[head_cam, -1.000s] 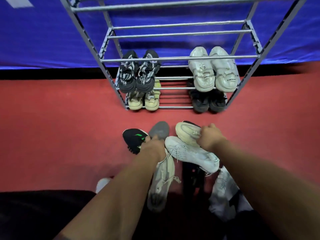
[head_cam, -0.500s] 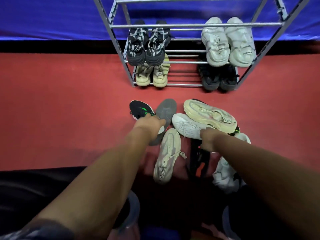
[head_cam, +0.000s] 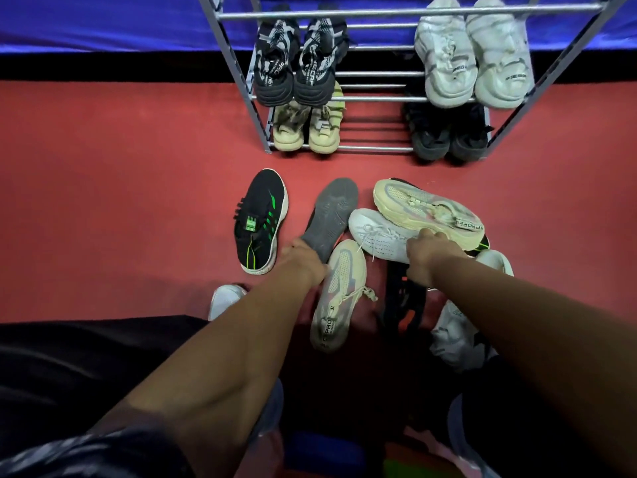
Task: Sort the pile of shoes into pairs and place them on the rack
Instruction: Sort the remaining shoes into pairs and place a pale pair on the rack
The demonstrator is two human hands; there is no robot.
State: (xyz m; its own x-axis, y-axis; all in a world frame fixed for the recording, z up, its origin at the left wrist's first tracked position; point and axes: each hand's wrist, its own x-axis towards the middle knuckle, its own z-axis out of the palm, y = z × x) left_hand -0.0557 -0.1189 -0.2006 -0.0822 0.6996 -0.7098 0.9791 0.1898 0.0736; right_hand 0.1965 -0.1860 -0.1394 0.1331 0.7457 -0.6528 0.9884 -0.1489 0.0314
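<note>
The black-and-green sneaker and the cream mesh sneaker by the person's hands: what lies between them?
In the head view, between the black-and-green sneaker and the cream mesh sneaker lies a shoe flipped grey sole up, its near end under the left hand.

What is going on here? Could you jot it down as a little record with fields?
Place: red floor in front of a grey metal shoe rack
On rack: four pairs: black-and-white knit sneakers, chunky white sneakers, beige strap shoes, black shoes
Floor pile: black sneaker with green stripes, sole-up grey shoe, cream mesh sneakers, white laced sneaker
Left hand: gripping the grey shoe's heel end
Right hand: at the pile; grip hidden
</note>
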